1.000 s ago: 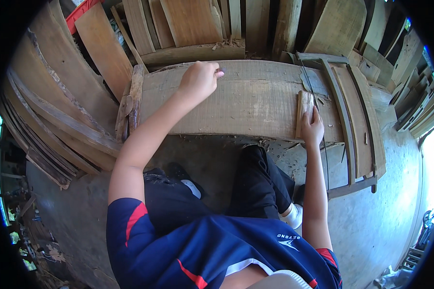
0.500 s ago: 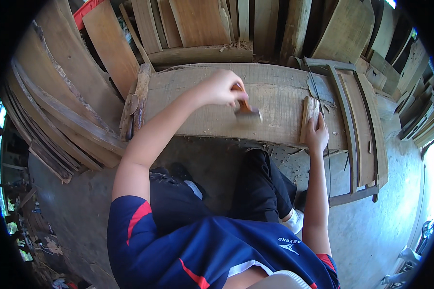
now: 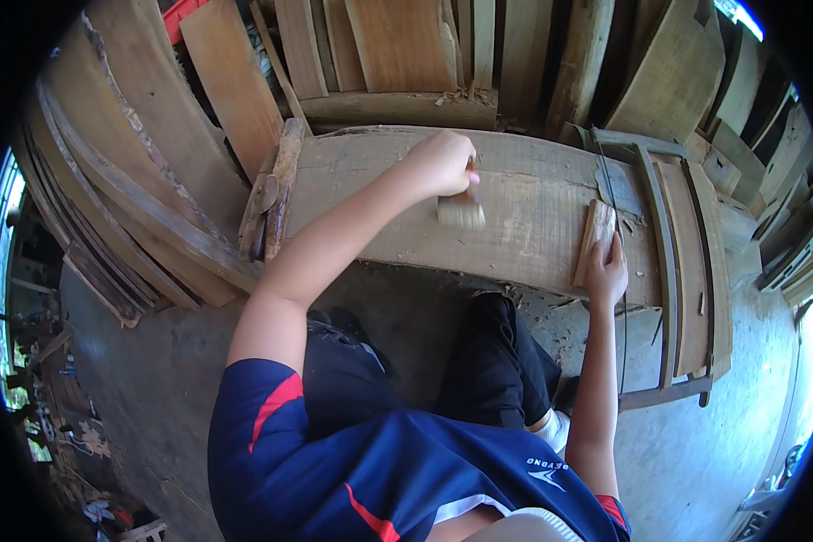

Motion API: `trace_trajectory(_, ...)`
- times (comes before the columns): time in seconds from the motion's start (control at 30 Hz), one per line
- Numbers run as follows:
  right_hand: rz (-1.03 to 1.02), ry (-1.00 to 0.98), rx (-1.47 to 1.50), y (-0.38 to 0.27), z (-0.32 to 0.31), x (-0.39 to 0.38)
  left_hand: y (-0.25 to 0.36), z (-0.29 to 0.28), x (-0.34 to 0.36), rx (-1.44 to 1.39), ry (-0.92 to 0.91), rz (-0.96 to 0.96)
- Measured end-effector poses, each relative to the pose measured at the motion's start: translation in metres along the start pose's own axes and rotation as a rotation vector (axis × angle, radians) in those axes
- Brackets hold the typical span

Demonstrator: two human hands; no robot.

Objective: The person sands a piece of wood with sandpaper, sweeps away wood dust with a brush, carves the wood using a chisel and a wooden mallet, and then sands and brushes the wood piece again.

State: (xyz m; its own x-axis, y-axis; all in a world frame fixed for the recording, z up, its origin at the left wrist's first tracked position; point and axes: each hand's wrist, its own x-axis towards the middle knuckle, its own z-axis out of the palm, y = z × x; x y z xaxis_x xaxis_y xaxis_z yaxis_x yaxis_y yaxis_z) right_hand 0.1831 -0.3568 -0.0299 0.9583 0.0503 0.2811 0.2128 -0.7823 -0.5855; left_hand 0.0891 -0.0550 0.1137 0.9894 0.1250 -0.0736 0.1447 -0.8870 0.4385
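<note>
Indoors, a left hand (image 3: 444,164) is wrapped around a brush (image 3: 462,214) over the middle of a broad plank (image 3: 531,203); the right hand (image 3: 607,273) touches a wooden block (image 3: 597,226), its grip unclear. Light, overlapping strokes along the grain would likely serve best.

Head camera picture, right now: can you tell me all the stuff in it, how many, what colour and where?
brush: one, pale bristles, on or just above the middle of the wide board
wide board: one, greyish brown, in front of the person
wood block: one, light brown, on the board's right part
wooden frame: one, brown, at the board's right end
planks: many, brown, behind and to the left
log: one, brown, behind the board
floor: one, grey, below
shirt: one, navy and red, bottom
trousers: one pair, black, below the board
left grip: one, bare, around the brush handle
right grip: one, bare, touching the block
</note>
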Motion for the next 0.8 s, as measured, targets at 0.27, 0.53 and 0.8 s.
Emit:
trace_trajectory(0.27, -0.009, 0.007, 0.021, 0.005, 0.0, 0.0, -0.04, -0.024, 0.033, -0.371, -0.02, -0.042)
trace_trajectory(0.53, -0.014, -0.005, 0.021, -0.001, 0.003, -0.001, -0.061, -0.007, 0.064, 0.062, 0.546, 0.08)
trace_trajectory(0.8, 0.013, -0.018, -0.012, -0.001, 0.001, 0.003, -0.049, 0.006, 0.077, 0.048, 0.551, 0.022)
